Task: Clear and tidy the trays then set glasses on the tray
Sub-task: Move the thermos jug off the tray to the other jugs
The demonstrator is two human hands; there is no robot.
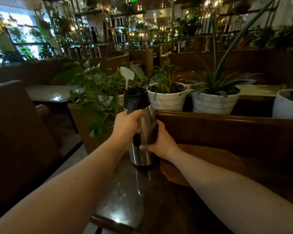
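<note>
1. Grips black handle of steel jug (143, 154) with left hand (127, 124), fingers curled tight
2. Stands jug on far end of table (125, 191)
3. Cups jug's side with right hand (160, 141), fingers bent round
4. Sits just left of bare wooden trays (210, 159)
5. Could tip and spill if yanked

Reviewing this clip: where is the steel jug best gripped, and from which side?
By its black handle, which runs down the near-left side of the jug; come from the left, as the left hand does. The smooth, rounded steel body suits only a steadying right hand.
</note>
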